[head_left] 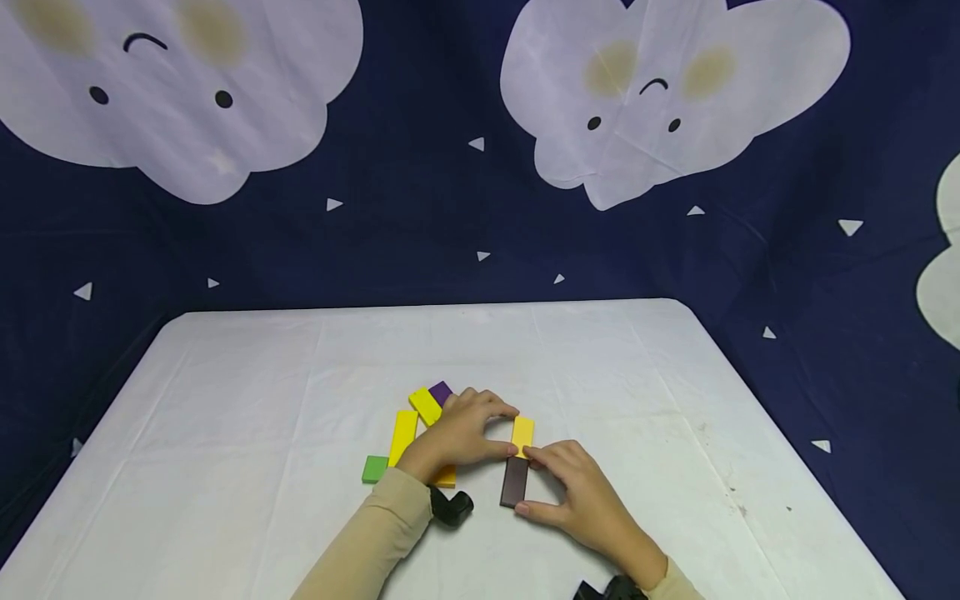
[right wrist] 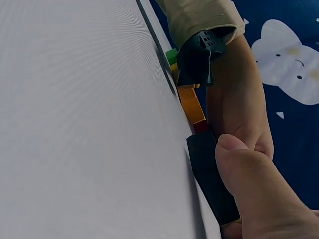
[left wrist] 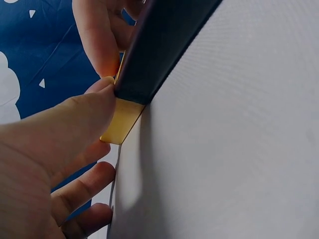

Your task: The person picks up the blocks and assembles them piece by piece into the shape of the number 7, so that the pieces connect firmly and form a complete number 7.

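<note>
Tan sleeves [head_left: 363, 542] lay nearest the camera, each with a black wrist camera [head_left: 452, 507] at the cuff, and beyond them 2 hands met over 2 small blocks near the middle of the white-covered table [head_left: 225, 400], well in from its left and right edges. The dark brown block [head_left: 513, 482] and the light yellow block [head_left: 522, 437] lay end to end, seemingly touching, with the yellow block toward the table's far edge. The left hand [head_left: 461, 429] held the yellow block in a part-open pinch, index finger by its far end and thumb close to the join, its other fingers loose. The right hand [head_left: 581, 492] spanned the brown block lengthwise, thumb on its near end and index finger up by the join. Each block looked light, stiff and smooth, probably painted wood or hard plastic — nothing to crush, though slick enough to skid on the cover if nudged. A gentle fingertip pinch would likely have been plenty, best set low on the long sides or the outer ends; fingers crowded at the join could have knocked the neighbour askew. Toward the table's left edge lay a green block [head_left: 375, 469], yellow blocks [head_left: 403, 435], a purple block [head_left: 441, 392] and an orange block [head_left: 446, 477] — partly hidden by the left arm.
</note>
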The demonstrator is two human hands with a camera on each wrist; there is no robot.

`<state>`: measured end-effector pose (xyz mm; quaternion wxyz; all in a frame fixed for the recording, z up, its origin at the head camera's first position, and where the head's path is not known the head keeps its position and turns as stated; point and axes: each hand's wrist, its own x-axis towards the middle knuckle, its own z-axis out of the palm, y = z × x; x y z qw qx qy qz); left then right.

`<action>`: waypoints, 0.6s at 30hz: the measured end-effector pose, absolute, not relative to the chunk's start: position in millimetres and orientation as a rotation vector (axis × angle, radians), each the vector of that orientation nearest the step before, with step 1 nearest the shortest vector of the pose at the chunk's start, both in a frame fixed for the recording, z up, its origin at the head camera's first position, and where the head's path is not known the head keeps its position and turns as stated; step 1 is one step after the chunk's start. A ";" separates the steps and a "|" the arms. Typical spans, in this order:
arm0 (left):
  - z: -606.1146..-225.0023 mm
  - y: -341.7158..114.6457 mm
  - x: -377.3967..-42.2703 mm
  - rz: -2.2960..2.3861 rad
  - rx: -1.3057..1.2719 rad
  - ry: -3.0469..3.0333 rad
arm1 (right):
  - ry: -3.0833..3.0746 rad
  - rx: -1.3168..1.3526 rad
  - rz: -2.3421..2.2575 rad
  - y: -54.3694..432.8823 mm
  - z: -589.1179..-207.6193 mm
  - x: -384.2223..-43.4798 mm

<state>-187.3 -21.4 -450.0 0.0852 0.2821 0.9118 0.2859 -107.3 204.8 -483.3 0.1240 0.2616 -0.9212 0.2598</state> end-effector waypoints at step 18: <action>-451.3 -21.0 -187.1 0.847 0.853 2.733 | -2.697 0.766 0.737 207.1 -485.3 -108.5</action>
